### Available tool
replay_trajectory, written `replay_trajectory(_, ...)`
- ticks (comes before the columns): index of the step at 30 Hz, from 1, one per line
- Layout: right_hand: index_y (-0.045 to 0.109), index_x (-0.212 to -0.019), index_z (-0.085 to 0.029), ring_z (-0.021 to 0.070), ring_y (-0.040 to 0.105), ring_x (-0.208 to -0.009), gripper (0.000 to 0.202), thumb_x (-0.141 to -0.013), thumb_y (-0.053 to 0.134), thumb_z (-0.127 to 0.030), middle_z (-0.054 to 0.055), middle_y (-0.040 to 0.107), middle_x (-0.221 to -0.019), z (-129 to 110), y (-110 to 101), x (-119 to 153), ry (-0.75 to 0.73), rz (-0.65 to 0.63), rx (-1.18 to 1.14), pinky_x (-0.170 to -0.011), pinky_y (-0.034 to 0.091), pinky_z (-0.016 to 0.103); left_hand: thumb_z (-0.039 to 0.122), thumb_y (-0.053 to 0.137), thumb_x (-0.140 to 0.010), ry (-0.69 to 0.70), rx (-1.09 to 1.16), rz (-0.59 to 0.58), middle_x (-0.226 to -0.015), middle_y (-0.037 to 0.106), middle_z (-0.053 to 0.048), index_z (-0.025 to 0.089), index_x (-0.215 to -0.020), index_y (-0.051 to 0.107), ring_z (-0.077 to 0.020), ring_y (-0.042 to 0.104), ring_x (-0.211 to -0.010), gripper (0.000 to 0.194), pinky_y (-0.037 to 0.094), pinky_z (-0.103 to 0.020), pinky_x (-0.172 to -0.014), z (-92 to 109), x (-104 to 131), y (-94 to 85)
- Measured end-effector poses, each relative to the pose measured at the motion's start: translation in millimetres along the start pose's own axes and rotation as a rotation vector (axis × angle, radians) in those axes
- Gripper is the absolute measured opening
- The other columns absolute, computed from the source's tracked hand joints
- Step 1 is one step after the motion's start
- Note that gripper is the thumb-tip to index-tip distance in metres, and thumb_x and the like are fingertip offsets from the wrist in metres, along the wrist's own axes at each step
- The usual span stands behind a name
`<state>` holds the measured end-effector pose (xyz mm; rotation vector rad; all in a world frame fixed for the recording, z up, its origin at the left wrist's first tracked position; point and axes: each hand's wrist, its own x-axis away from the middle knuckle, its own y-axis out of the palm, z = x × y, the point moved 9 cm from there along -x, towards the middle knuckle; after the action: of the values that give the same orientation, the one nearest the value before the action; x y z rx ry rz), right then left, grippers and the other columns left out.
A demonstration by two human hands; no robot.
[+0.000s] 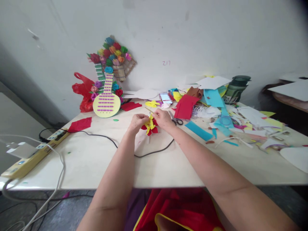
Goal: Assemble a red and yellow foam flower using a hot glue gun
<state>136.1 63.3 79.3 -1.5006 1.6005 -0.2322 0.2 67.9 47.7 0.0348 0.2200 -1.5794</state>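
Head view: one small flower, crinkled yellow strips over pointed red petals (150, 125), at frame centre above the pale, smooth tabletop (96, 170). Both hands (140, 123) (163, 118) pinch its yellow part, the right also gripping a thin yellow strip (148, 109).

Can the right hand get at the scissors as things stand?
Likely yes: the scissors lie close beside the right hand, handle end uncovered. Its fingers are busy at the yellow-and-red flower, though, so it would probably need to let go first.
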Motion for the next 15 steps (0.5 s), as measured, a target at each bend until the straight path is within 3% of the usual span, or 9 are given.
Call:
replay_trajectory(6,0.062,-0.079,-0.019,0.0128,0.054,-0.067,0.016,-0.078,0.054,-0.033,0.0,0.064,-0.074,2.8,1.4,-2.6,0.004,-0.029,-0.128,-0.06,0.035,0.023,0.024,0.066,-0.051,0.021,0.035,0.034,-0.047,0.055,0.0,0.011,-0.06,0.064,-0.0076,0.045,-0.042,0.015,0.033,-0.019,-0.041,4.3,1.7,-1.6)
replay_trajectory(11,0.06,-0.064,-0.018,0.0107,0.045,-0.057,0.02,-0.074,0.057,-0.035,-0.001,0.057,-0.06,-1.0,-2.8,-2.0,0.004,-0.048,0.003,-0.053,0.03,0.022,0.024,0.068,-0.052,0.047,0.06,0.048,-0.053,0.058,-0.002,0.011,-0.062,0.066,-0.0095,0.05,-0.046,0.016,0.038,-0.021,-0.045,6.2,1.0,-2.6)
replay_trajectory(15,0.061,-0.063,-0.017,0.0109,0.047,-0.058,0.016,-0.072,0.056,-0.03,-0.001,0.058,-0.06,2.5,-4.7,-1.7,0.063,-0.071,0.033,-0.052,0.03,0.022,0.026,0.071,-0.05,0.049,0.062,0.043,-0.06,0.062,-0.004,0.011,-0.063,0.067,-0.0117,0.055,-0.052,0.02,0.042,-0.022,-0.049,6.3,1.4,-1.2)
